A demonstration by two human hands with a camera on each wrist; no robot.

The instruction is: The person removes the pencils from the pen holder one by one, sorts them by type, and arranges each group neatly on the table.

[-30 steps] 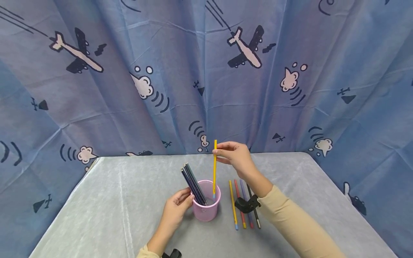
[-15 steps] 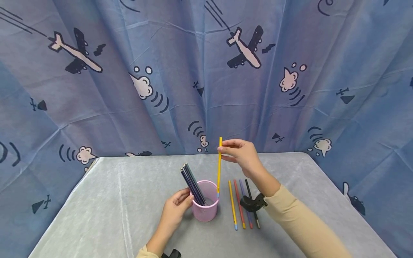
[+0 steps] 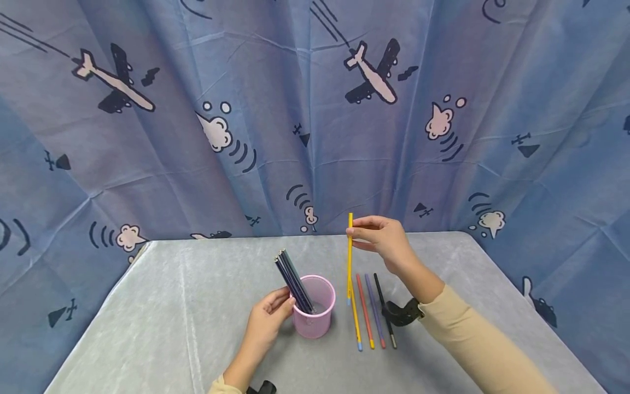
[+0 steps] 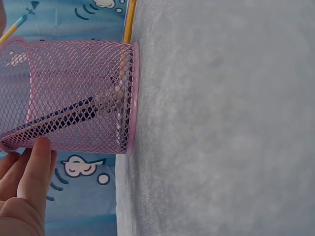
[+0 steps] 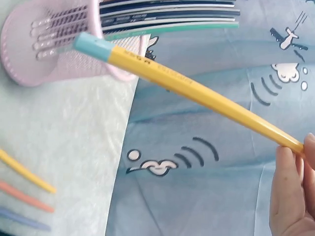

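Observation:
My left hand [image 3: 263, 323] holds a pink mesh pencil cup [image 3: 313, 326] at its left side, thumb by the rim. Several dark pencils [image 3: 294, 279] lean left inside the cup; one shows green in the right wrist view. To the right of the cup, my right hand [image 3: 389, 243] pinches a yellow pencil [image 3: 350, 257] near its upper end. It hangs nearly upright, its blue end [image 5: 92, 46] down and outside the cup. On the table below lie a second yellow pencil [image 3: 356, 323], a red pencil [image 3: 366, 317], a purple pencil [image 3: 375, 312] and a black pencil [image 3: 386, 314], roughly side by side.
A grey cloth covers the table [image 3: 147, 328]. Behind its far edge hangs a blue curtain [image 3: 275, 137] printed with airplanes. Black straps with cameras sit at both wrists; the right wrist camera [image 3: 401, 313] partly covers the black pencil.
My right hand has carried the yellow pencil rightward, from over the cup's opening to a spot above the pencils on the table. The left hand and cup have stayed in place.

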